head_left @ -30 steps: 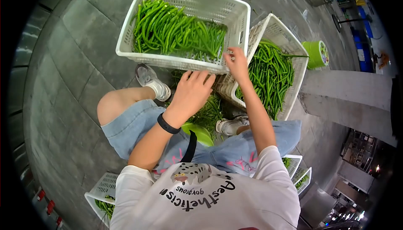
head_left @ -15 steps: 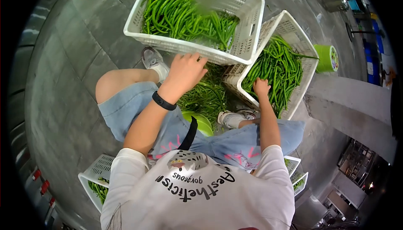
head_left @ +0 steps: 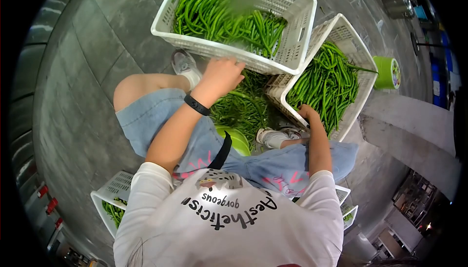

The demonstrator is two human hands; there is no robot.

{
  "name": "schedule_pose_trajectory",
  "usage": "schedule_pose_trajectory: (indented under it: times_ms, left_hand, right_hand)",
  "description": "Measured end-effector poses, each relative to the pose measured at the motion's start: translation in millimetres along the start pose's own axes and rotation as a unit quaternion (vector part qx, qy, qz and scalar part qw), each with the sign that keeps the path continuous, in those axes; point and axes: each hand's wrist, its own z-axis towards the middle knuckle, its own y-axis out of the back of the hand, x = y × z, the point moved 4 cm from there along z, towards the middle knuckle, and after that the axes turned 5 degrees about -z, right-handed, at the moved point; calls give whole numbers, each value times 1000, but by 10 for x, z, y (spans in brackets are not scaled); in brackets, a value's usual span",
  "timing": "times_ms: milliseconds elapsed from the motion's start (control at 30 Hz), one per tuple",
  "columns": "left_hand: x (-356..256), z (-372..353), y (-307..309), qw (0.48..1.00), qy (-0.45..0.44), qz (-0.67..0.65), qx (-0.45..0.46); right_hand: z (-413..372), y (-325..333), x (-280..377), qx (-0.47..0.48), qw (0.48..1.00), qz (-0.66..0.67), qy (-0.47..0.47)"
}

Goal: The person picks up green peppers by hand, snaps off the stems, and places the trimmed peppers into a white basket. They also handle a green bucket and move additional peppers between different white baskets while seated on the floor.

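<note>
Step in hand, as judged: a loose heap of long green pods (head_left: 243,109) was being picked over on the grey paved floor (head_left: 73,77), between two white slotted plastic crates. A clean pick would call for fingers closed round a few pods, not a clump.

The left hand (head_left: 222,74) was held palm-down over the heap, just beside the near wall of the far crate (head_left: 229,52). Its fingers were half curled, and whether anything was gripped could not be told.

The right hand (head_left: 308,113) was set at the near edge of the tilted right crate (head_left: 279,90), arm straight down. Its fingertips were hidden among the pods there, so its grip could not be told.
</note>
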Motion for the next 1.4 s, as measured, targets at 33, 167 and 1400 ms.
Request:
schedule_pose_trajectory:
  times_ms: [33, 167, 1400]
  left_hand:
    - [-18, 10, -13, 1000, -6, -15, -8]
    - [-34, 36, -2, 1000, -11, -10, 8]
    - [-1392, -88, 294, 883, -216, -416, 0]
  right_hand:
    - [134, -87, -76, -15, 1000, -22, 3]
    - [-196, 169, -12, -91, 995, 24, 27]
    - [-2879, 728, 1389, -65, 666, 549, 500]
